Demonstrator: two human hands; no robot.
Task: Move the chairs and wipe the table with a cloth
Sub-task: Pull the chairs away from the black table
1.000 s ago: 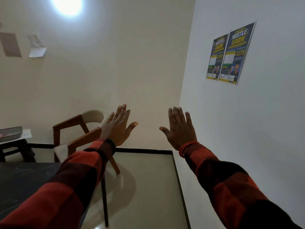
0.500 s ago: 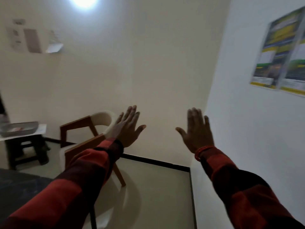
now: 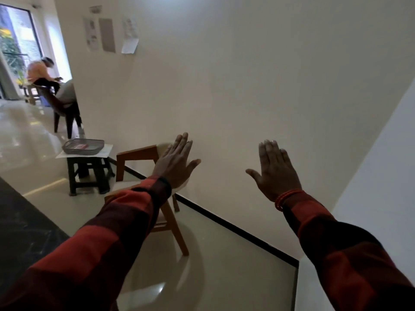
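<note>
Both my arms, in red and black checked sleeves, are stretched out ahead of me. My left hand [image 3: 174, 163] is flat with fingers apart, holding nothing, in front of a wooden chair [image 3: 137, 157] with a cream seat that stands by the wall. My right hand [image 3: 275, 169] is also flat and empty, raised before the bare wall, a red bead bracelet on its wrist. The dark marble table [image 3: 24, 232] shows at the lower left, partly hidden by my left sleeve. No cloth is in view.
A small dark stool [image 3: 88, 173] carries a paper and a wire mesh tray [image 3: 83, 146], left of the chair. Farther back a person [image 3: 39, 72] sits on a chair near a bright doorway. Glossy tiled floor [image 3: 224, 265] spreads below my hands; walls meet at the right.
The view has swung left: the posters on the right wall are gone from sight, and the stool, the seated person and the doorway have come in. Both hands stay raised and flat.
</note>
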